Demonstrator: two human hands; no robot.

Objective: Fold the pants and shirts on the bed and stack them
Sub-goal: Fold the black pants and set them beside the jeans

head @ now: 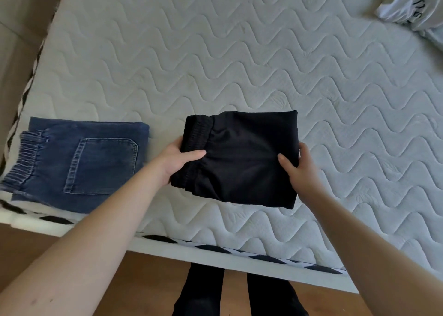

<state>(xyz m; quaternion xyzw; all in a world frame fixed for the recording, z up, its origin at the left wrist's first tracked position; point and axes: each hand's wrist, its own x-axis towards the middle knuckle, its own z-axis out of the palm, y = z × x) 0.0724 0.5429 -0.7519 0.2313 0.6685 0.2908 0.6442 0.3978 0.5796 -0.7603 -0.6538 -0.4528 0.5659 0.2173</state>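
- Black folded pants (242,162) sit at centre frame on the quilted mattress (239,52), gripped at both side edges.
- To stack them well, I'd carry the bundle level toward the folded jeans (81,164) at lower left, keeping the layers pinched so nothing slips open, and square the edges on landing.
- Left hand (177,160) pinches the waistband side, thumb on top, fingers under.
- Right hand (297,167) clamps the opposite edge the same way.
- A white shirt (412,4) waits unfolded at upper right.
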